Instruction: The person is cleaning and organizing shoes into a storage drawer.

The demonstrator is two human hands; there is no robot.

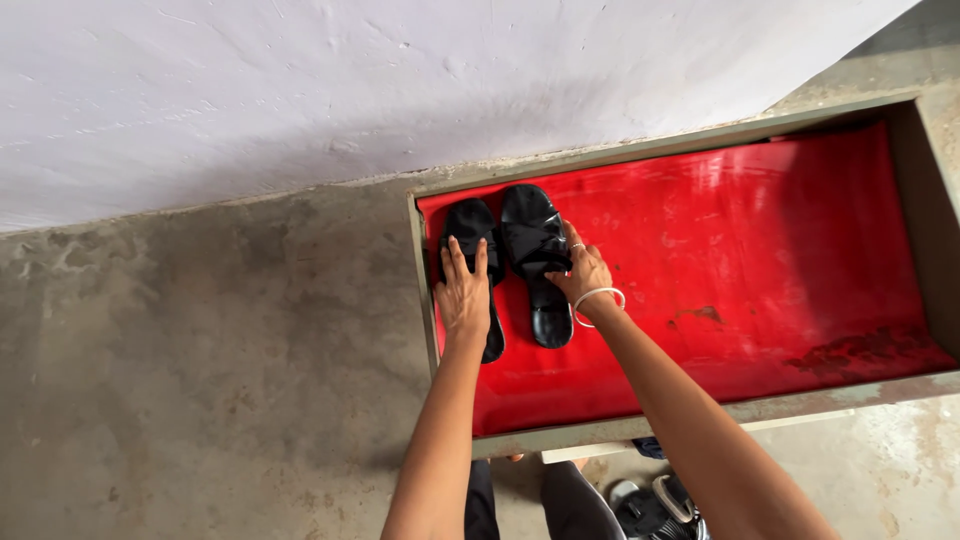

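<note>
Head view: one frame, looking down
Left hand (463, 291): flat, fingers spread, pressing left black slipper (474, 236)
Right hand (585, 273): curled against right black slipper (534, 243), grip unclear
Location: red-lined shelf (760, 240), left corner
Technique: judged best to keep pair parallel, toes at back wall

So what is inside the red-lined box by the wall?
Inside the box, two black slippers lie side by side at its left end. The left hand covers part of one, the right hand touches the other. The rest shows only stained red lining.
</note>
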